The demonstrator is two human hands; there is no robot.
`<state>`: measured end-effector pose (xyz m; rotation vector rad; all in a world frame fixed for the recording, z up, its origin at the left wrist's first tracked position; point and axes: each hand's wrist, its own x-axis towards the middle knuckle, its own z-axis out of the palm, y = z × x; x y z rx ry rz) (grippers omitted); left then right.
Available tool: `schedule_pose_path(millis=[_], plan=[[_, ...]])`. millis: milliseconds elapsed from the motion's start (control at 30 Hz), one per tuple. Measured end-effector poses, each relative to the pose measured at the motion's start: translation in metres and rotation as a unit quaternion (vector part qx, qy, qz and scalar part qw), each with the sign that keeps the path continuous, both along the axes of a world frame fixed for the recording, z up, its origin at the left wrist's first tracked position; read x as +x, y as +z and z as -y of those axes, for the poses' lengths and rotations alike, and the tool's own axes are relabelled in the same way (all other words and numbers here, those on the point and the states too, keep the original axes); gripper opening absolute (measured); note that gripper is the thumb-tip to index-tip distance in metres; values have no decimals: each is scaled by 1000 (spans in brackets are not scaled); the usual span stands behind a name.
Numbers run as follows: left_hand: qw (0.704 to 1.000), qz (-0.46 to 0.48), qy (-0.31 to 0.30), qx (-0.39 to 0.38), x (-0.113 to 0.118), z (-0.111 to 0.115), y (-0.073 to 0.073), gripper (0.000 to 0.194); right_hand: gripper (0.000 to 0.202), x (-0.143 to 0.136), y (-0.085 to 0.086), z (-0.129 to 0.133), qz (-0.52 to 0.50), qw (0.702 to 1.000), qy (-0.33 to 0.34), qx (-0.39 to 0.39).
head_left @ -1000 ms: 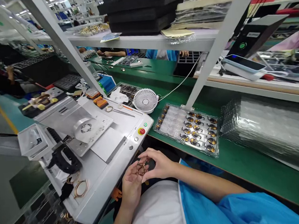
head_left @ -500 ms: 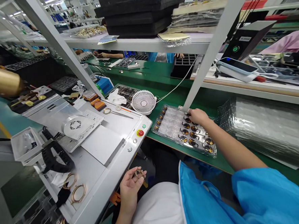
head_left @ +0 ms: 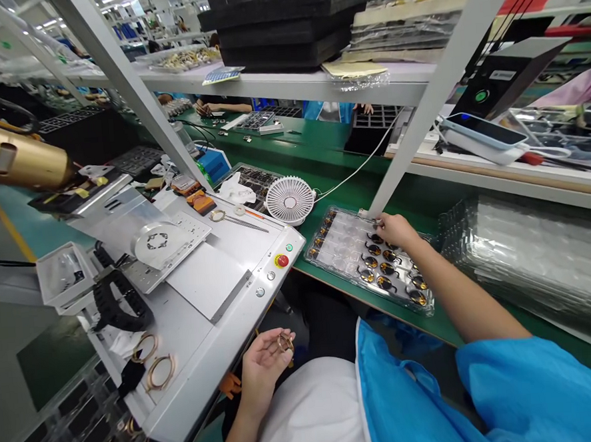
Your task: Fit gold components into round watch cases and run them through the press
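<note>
My left hand [head_left: 263, 364] is low in front of my body, palm up. Its thumb and fingers hold a thin gold ring [head_left: 285, 342]. My right hand [head_left: 397, 231] reaches to the back edge of a clear plastic tray [head_left: 342, 245] on the green bench. Its fingertips are pinched together at a small dark piece, mostly hidden by the fingers. Rows of small round black-and-amber parts with short dark tails [head_left: 369, 262] fill the right side of the tray, and more stand along its left edge.
Left of me is a white machine table [head_left: 198, 360] with a red stop button [head_left: 282, 260], gold rings [head_left: 160, 373] and tweezers [head_left: 245, 223]. A white fan [head_left: 289, 200] stands behind. A shelf post [head_left: 396, 155] rises behind the tray. Stacked clear trays [head_left: 533, 260] lie right.
The view has turned slightly left, so more of the gold-coloured machine part shows. My left hand still holds the ring, its fingers a little looser. My right hand stays at the tray's back edge.
</note>
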<state>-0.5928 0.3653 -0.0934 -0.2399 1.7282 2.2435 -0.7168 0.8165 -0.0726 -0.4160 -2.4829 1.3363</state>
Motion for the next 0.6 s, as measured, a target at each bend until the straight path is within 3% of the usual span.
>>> schedule_pose_path(millis=[67, 200, 267, 333, 400, 500, 600], plan=[[1000, 2, -24, -2, -1, 2, -1, 45, 18, 14, -4, 31, 2, 999, 11, -36], [991, -53, -115, 36, -9, -3, 4, 56, 49, 51, -15, 137, 13, 978, 117, -172], [980, -94, -162, 64, -14, -6, 11, 67, 55, 69, -14, 191, 9, 922, 207, -327], [973, -124, -181, 76, -17, -6, 18, 77, 53, 80, -6, 231, 2, 868, 271, -416], [972, -139, -175, 66, -17, -1, 25, 80, 43, 84, 4, 253, -25, 871, 302, -387], [976, -133, -164, 48, -13, 13, 30, 78, 30, 79, 17, 261, -105, 907, 346, -215], [979, -103, -161, 75, -6, 25, 32, 85, 30, 72, 19, 261, -188, 895, 390, -106]])
